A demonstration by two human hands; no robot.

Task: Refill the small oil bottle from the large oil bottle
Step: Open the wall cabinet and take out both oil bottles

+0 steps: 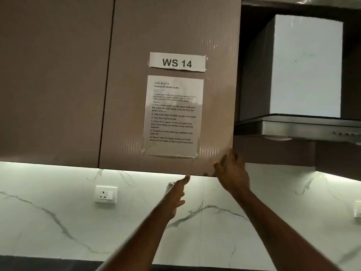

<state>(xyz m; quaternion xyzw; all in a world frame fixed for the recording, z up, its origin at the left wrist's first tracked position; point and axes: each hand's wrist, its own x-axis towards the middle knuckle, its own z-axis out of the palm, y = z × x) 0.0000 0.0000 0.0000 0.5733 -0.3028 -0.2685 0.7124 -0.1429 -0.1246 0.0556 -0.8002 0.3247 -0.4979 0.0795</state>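
No oil bottle is in view. A brown upper cabinet door fills the middle, with a "WS 14" label and a taped task sheet on it. My right hand grips the door's lower right corner, thumb on the front face and fingers curled behind the edge. My left hand reaches up below the door's bottom edge, fingers extended, one fingertip touching the underside. The door stands slightly out from the cabinet on its right side.
A second brown cabinet door is to the left. A steel range hood hangs at the right. The white marble backsplash carries a wall socket and another socket at the right edge.
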